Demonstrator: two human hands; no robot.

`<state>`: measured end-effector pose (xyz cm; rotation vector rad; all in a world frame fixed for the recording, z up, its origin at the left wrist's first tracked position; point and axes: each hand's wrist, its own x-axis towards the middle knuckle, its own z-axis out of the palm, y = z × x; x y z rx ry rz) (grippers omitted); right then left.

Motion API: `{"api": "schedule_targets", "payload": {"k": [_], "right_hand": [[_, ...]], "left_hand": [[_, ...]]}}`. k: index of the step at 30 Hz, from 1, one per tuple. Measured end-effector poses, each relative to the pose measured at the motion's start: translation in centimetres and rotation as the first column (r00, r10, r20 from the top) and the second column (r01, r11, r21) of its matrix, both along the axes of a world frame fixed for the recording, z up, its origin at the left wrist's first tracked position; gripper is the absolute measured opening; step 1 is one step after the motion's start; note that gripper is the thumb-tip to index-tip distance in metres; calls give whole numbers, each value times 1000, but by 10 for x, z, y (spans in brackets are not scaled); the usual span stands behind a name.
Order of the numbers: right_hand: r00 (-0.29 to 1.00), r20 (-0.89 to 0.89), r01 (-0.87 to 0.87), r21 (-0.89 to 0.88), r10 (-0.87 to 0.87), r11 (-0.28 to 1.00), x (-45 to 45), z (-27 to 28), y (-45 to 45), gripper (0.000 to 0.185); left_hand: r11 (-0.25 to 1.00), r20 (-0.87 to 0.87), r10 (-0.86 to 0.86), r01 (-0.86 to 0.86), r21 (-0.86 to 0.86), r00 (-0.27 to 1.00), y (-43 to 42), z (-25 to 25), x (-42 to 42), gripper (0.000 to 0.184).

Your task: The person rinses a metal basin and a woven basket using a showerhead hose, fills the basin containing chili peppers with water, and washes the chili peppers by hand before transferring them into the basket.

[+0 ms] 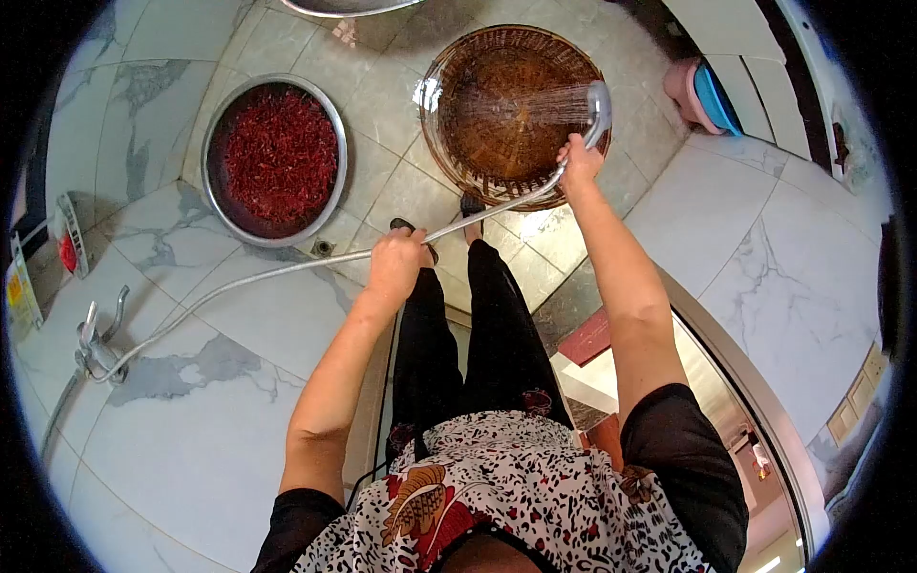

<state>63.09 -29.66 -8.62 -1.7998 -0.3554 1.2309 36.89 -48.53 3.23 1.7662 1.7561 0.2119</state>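
My right hand (581, 164) is wrapped around the handle of a shower head (599, 105), which sprays water leftward into a round woven basket (444, 158). The brown basket sits on the wet tiled floor and looks wet inside. Closed around the grey shower hose (497, 212) is my left hand (397, 263), lower and to the left. From there the hose runs on to the wall tap. A large metal basin (341, 153) stands left of the basket, holding a heap of dark red chillies (282, 158).
The tap (98, 353) is on the marbled wall at left. Pink and blue basins (695, 95) lean at the upper right. Another metal basin's rim (353, 11) shows at the top. A floor drain (323, 247) lies beside the chilli basin. A doorway edge (735, 382) is at right.
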Motion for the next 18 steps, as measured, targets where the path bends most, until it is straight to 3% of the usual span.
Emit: {"api": "schedule_targets", "payload": {"k": [3,5,9,11,13,17,18], "right_hand": [[997,-32,67,54,-65,996,5,-5,-1,15],[997,-24,-73,21,73,997,10,-12,-5,15],[980,56,-178,-154,189,972,7,-23,-27,14],[981,91,-148,-204,170,968,8,-29,-34,15],[972,216,-74,-115,98,991,11,-36,-41,17],[959,280,-3,-142,43,990,9,-23,-36,18],[976,218,22,-68,-6,997,10,-24,-37,17]], "left_hand": [[1000,4,12,-12,-1,1000,-4,-3,6,14],[1000,5,19,-19,13,1000,-5,-6,9,14],[1000,10,-4,4,-15,1000,-9,-5,10,15],[998,18,-16,17,-54,1000,-10,-2,10,16],[998,51,-27,30,-57,998,-12,-1,11,16],[998,73,-56,58,-26,996,-13,-7,16,27],[998,57,-52,54,-36,997,-13,-9,17,27]]}}
